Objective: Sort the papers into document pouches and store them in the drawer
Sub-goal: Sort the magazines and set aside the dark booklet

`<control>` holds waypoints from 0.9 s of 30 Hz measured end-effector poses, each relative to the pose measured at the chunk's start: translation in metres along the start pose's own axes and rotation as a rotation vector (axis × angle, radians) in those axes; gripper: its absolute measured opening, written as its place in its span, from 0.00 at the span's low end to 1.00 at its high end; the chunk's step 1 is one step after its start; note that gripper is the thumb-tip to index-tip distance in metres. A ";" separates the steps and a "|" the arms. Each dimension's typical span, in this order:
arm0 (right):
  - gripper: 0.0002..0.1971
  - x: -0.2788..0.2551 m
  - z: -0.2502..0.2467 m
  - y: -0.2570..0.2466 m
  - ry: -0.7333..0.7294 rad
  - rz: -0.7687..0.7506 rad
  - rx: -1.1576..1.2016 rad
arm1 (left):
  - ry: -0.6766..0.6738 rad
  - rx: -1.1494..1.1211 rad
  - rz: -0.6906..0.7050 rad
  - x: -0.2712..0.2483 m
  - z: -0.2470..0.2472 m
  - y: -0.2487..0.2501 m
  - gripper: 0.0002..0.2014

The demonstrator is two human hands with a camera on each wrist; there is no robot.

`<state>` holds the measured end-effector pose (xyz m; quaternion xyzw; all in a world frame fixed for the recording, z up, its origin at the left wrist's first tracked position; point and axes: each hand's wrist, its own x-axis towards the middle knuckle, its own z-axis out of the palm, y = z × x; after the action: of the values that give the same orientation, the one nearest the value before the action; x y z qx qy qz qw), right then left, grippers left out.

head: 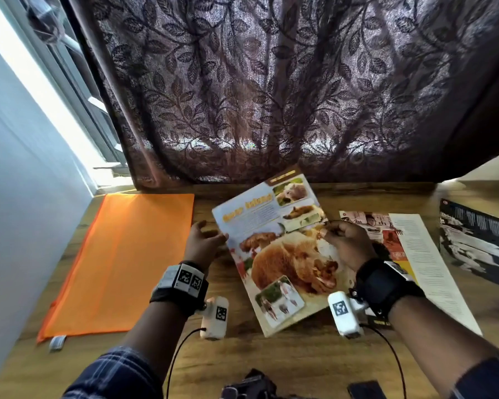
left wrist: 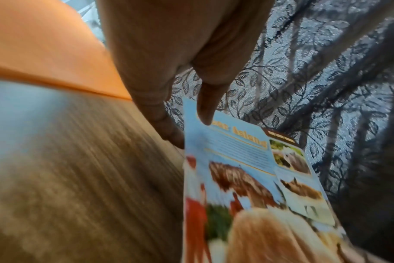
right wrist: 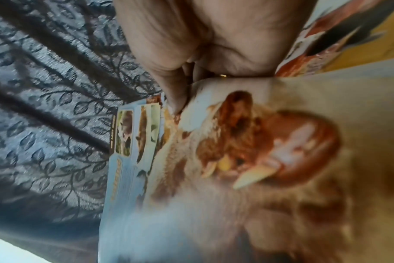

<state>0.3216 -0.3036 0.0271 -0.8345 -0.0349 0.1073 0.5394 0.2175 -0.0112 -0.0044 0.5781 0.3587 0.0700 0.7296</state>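
Note:
A glossy page with brown bears (head: 280,254) is lifted and tilted over the middle of the wooden table (head: 242,355). My right hand (head: 329,230) pinches its right edge, thumb on the printed side (right wrist: 175,105). At the page's left edge (left wrist: 247,178), my left hand (head: 215,239) holds it, one digit (left wrist: 205,113) lying on the print and another (left wrist: 171,137) behind the edge. An orange document pouch (head: 121,260) lies flat at the left of the table, apart from both hands, also seen in the left wrist view (left wrist: 45,44). No drawer is in view.
Right of the held page lie a red-and-white printed sheet (head: 378,226), a white text sheet (head: 424,260) and a black-and-white magazine (head: 478,243). A dark leaf-patterned curtain (head: 271,96) hangs behind the table. Dark objects (head: 251,387) sit at the front edge.

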 end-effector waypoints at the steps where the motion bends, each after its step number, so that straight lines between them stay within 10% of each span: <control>1: 0.06 0.000 -0.001 0.004 0.015 0.022 0.015 | -0.054 0.019 -0.012 -0.003 0.000 0.000 0.31; 6: 0.06 -0.003 0.006 0.024 0.021 0.083 -0.014 | -0.254 0.269 0.027 -0.008 0.005 -0.007 0.22; 27: 0.05 -0.005 0.015 0.047 0.016 0.091 -0.336 | -0.114 0.682 0.147 0.001 -0.008 -0.023 0.11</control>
<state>0.3105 -0.3104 -0.0208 -0.9145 -0.0103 0.1178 0.3870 0.2064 -0.0113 -0.0259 0.8157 0.2774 -0.0339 0.5064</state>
